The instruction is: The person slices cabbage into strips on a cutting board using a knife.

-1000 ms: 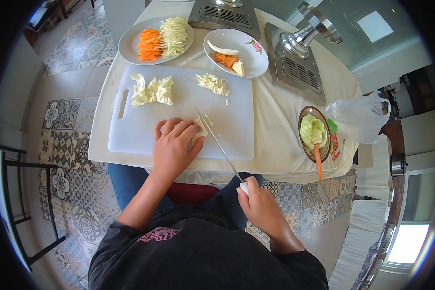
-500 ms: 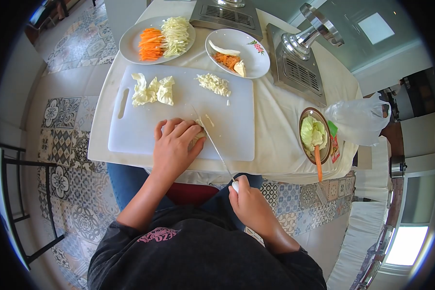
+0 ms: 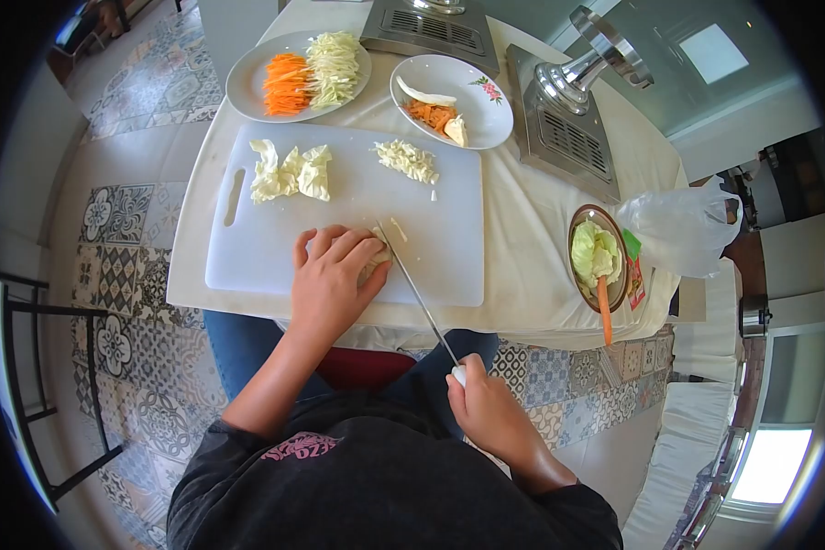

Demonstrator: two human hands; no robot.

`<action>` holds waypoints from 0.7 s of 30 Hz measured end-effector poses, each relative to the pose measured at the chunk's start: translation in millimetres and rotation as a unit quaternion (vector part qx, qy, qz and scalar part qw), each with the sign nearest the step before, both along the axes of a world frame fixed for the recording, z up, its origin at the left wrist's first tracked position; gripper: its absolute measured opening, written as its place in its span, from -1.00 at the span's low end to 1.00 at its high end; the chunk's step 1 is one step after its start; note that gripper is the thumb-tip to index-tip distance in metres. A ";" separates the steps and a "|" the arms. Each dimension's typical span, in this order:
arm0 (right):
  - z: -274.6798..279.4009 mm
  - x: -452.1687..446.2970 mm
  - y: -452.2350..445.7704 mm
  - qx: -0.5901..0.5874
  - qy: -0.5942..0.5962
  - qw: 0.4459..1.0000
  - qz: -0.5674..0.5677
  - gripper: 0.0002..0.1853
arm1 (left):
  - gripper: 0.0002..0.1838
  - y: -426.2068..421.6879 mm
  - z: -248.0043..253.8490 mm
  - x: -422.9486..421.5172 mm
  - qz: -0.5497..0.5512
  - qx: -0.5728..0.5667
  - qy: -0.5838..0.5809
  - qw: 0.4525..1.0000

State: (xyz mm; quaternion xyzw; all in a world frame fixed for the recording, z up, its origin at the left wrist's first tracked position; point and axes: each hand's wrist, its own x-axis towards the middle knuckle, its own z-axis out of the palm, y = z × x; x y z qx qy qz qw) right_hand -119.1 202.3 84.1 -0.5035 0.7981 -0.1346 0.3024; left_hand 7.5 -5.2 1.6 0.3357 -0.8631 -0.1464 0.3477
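On the white cutting board [image 3: 339, 206], my left hand [image 3: 332, 275] has its fingers bent over a small piece of cabbage [image 3: 376, 264] and presses it down. My right hand [image 3: 486, 403] is wrapped round the white handle of a knife [image 3: 419, 295]. The blade slants up and left, its front part beside the cabbage and my left fingertips. A few thin slivers [image 3: 400, 230] lie right of the blade. Cabbage leaves [image 3: 290, 172] rest at the board's upper left, and a small heap of chopped cabbage [image 3: 407, 161] at its upper right.
Behind the board stand a plate of carrot and cabbage shreds [image 3: 238, 82] and a flowered plate with scraps [image 3: 486, 115]. Two metal stoves [image 3: 568, 137] are at the back. On the right are a brown-rimmed bowl [image 3: 576, 275] with cabbage and carrot, and a plastic bag [image 3: 674, 229].
My right hand and the knife moved up and left, then back down and right, with the blade staying by the cabbage. My left hand has hardly moved.
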 end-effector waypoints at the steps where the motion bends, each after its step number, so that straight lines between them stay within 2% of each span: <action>1: 2.1 0.7 4.4 0.004 -0.003 1.000 -0.001 -0.70 | -0.76 -0.1 0.5 -0.1 0.000 0.001 -0.001 1.000; 8: -2.0 2.1 -5.5 0.020 0.019 1.000 0.008 -0.70 | -0.76 -0.6 -0.3 0.3 -0.002 -0.001 -0.004 1.000; 14: -22.8 0.5 -40.0 -0.023 0.025 0.999 0.015 -0.68 | -0.75 -0.6 0.0 -0.1 -0.001 -0.003 -0.002 1.000; 21: -23.2 0.9 -47.4 -0.016 0.028 0.999 0.009 -0.71 | -0.79 -0.3 0.2 0.2 0.004 -0.003 -0.002 1.000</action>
